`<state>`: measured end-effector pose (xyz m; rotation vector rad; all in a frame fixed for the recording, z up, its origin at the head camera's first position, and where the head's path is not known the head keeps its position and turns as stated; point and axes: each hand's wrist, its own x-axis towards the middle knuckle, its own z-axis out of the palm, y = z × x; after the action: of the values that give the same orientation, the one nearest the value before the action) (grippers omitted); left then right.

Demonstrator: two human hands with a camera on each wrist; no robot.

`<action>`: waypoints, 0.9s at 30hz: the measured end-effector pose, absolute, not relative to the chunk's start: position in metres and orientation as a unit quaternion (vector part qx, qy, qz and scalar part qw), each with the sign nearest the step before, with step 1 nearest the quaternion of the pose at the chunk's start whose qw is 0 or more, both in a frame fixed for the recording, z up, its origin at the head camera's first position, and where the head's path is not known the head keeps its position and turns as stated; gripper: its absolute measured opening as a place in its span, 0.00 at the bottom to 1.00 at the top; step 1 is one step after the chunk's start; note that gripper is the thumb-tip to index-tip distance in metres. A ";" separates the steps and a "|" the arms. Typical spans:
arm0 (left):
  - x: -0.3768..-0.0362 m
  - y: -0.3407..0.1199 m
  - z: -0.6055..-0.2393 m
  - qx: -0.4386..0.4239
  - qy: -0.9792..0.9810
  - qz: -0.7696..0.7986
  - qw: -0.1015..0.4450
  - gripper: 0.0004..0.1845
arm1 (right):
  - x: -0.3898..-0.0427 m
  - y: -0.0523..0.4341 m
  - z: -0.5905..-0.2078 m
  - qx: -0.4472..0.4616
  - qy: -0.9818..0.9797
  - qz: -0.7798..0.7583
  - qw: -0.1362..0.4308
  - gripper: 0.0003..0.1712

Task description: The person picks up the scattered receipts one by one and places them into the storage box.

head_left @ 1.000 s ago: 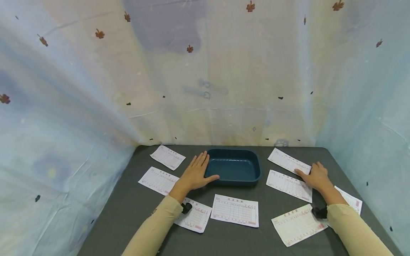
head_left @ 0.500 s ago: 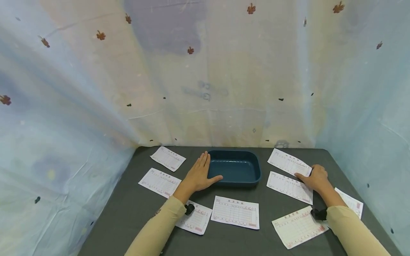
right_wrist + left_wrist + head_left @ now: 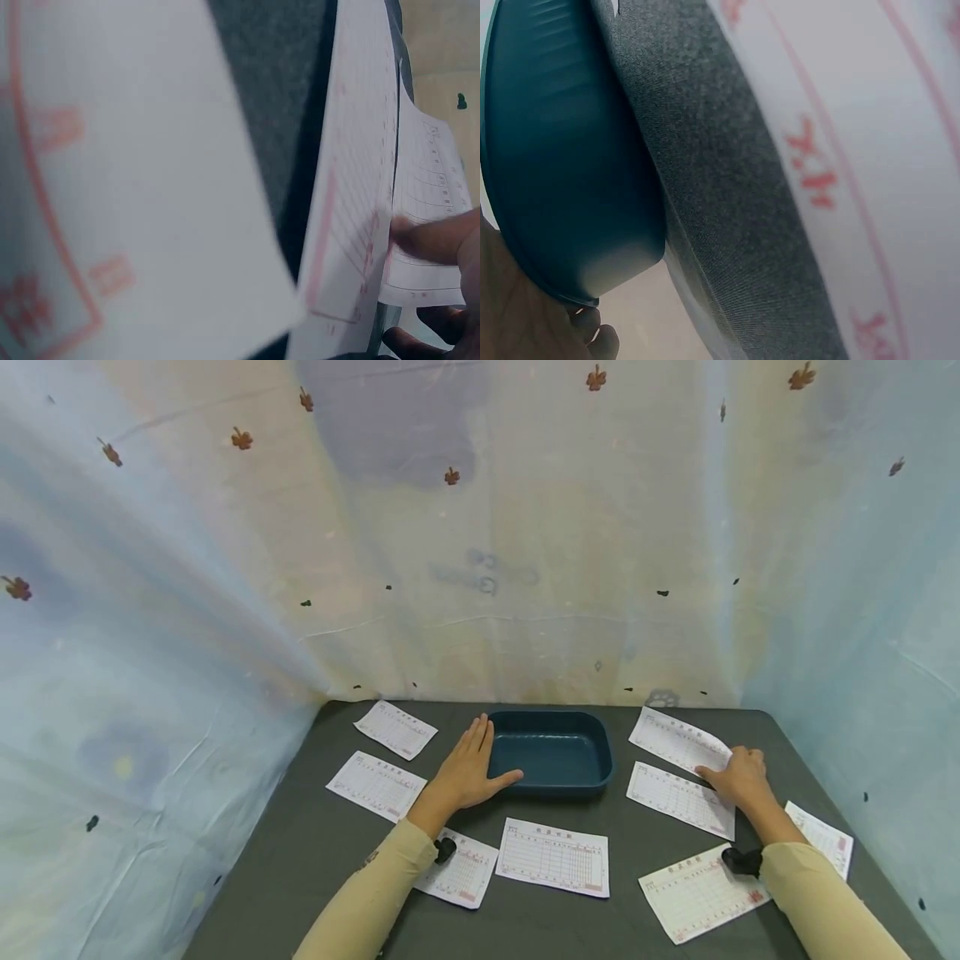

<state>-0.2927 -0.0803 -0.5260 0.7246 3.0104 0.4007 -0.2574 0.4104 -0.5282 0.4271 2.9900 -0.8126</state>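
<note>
A dark teal tray [image 3: 551, 752] stands at the back middle of the grey table [image 3: 300, 852]. My left hand [image 3: 468, 768] lies flat against the tray's left side, fingers straight and thumb along its front rim; the left wrist view shows the tray's wall [image 3: 555, 150] close up. My right hand [image 3: 738, 774] pinches the near right end of a printed paper slip [image 3: 675, 739] to the right of the tray. That end is raised a little off the table. In the right wrist view one of the fingers [image 3: 439, 238] lies on top of this slip [image 3: 427, 195], with others curled below it.
Several more printed slips lie flat around the tray: two at the left [image 3: 395, 728] [image 3: 375, 785], two in front [image 3: 457, 867] [image 3: 553, 857], and others at the right [image 3: 678, 799] [image 3: 701, 892] [image 3: 821, 837]. Pale fabric walls [image 3: 480, 568] close off the table's back and sides.
My right hand has shifted slightly and its fingers have curled round the end of the far right slip, which now lifts a little. The left hand stays against the tray.
</note>
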 end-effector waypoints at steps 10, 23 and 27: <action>-0.292 -0.077 -0.524 0.230 0.964 0.131 0.021 0.62 | -0.252 0.412 -0.525 0.116 0.951 -0.284 -0.031 0.26; -0.293 -0.078 -0.524 0.231 0.963 0.137 0.011 0.62 | -0.251 0.390 -0.512 0.080 0.925 -0.336 -0.160 0.16; -0.293 -0.078 -0.524 0.230 0.963 0.137 0.012 0.63 | -0.250 0.385 -0.509 0.069 0.912 -0.344 -0.212 0.14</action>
<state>-0.2930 -0.0783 -0.5235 0.7184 3.0037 0.4267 -0.2497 0.3847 -0.5089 0.2517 3.3314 -1.2556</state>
